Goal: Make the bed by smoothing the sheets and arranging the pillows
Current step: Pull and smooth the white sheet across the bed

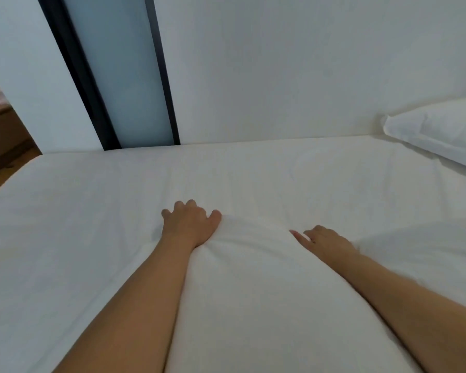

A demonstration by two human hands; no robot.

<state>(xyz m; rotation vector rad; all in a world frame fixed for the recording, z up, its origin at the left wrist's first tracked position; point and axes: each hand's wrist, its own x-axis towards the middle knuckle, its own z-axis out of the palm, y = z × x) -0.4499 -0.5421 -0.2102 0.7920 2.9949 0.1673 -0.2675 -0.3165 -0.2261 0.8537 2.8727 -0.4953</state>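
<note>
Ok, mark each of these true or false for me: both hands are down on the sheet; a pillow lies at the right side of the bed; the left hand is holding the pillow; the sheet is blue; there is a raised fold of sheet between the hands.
1. Both hands are on the sheet. True: left hand, right hand.
2. A pillow lies at the right side of the bed. True.
3. The left hand holds the pillow. False: it presses the sheet, well apart from the pillow.
4. The sheet is blue. False: it is white.
5. A raised fold of sheet lies between the hands. True.
</note>
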